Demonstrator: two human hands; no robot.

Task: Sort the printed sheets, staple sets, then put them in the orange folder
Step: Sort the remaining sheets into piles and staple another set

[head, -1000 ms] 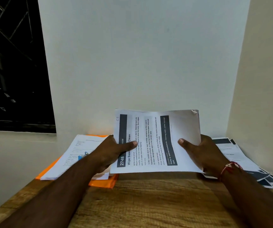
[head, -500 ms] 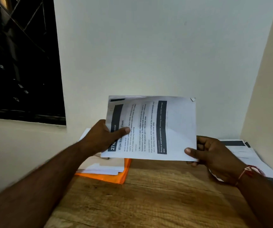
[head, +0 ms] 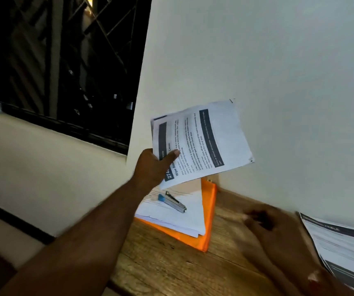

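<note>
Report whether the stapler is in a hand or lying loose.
Lying loose. The stapler rests on the paper stack atop the orange folder; the left hand grips printed sheets above it, the right hand is apart.

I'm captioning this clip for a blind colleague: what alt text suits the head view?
A person's left hand holds printed white paper sheets above a wooden desk. Below, a silver stapler with a blue end lies on a white paper stack atop an orange folder; the right hand is a blur beside it.
</note>
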